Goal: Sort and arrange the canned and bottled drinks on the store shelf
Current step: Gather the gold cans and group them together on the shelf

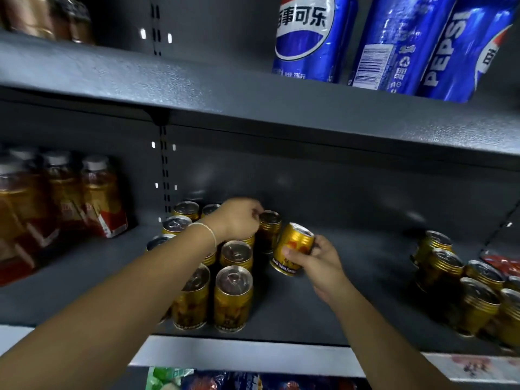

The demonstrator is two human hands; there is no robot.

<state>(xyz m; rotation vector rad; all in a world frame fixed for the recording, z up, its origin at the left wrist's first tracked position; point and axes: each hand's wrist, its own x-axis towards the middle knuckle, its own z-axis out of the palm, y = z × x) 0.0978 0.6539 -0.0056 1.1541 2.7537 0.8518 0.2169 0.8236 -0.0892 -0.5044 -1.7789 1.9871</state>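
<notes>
Several gold drink cans (233, 298) stand in rows on the middle grey shelf (351, 291). My left hand (239, 220) reaches over them and pinches the top rim of an upright gold can (270, 230) at the back of the group. My right hand (318, 258) grips another gold can (294, 247), tilted to the right and lifted just beside that one. A second cluster of gold cans (478, 299) stands at the right end of the same shelf.
Amber tea bottles with red labels (98, 198) fill the shelf's left end. Blue Pepsi cans (309, 38) stand on the upper shelf (197, 88). Bare shelf lies between the two can groups. Colourful packages (197, 381) show on the shelf below.
</notes>
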